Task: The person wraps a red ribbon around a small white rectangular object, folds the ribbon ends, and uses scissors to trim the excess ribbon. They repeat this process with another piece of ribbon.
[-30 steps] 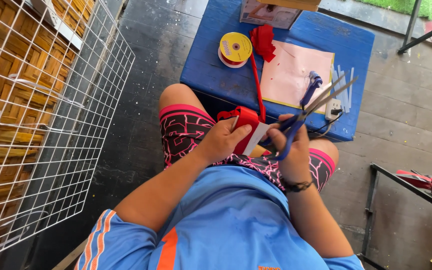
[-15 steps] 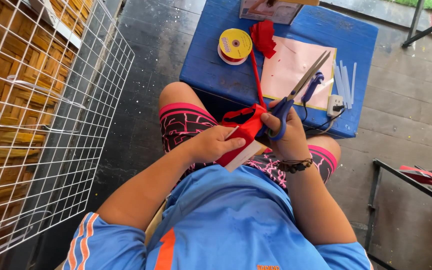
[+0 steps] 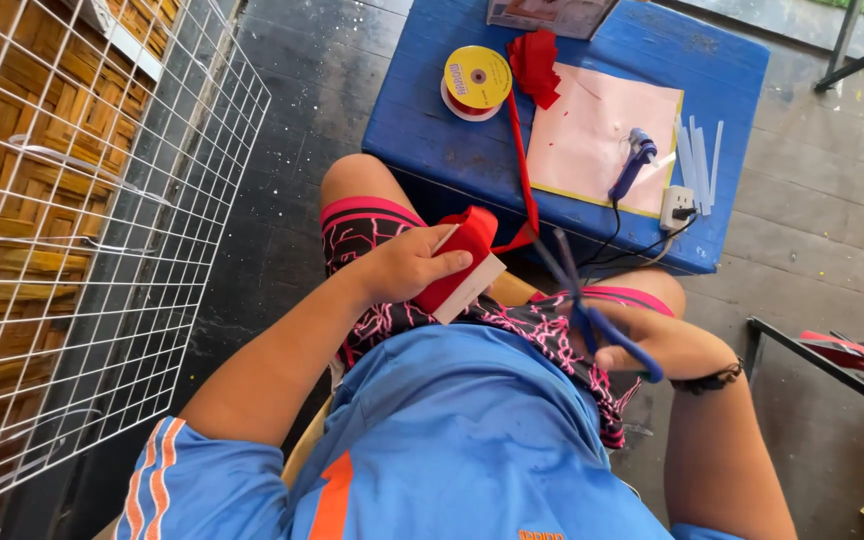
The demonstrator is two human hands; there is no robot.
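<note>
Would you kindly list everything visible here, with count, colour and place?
ribbon-wrapped card: one, red on white, in the left hand
ribbon spool: one, yellow, red ribbon, on the table
low table: one, blue, before the knees
paper sheet: one, pink, on the table
glue gun: one, blue, on the sheet
glue sticks: several, clear, beside the gun
wire grid: one, white, at left
scissors: one, blue-handled, in the right hand
left hand: holding the card
right hand: holding the scissors
</note>
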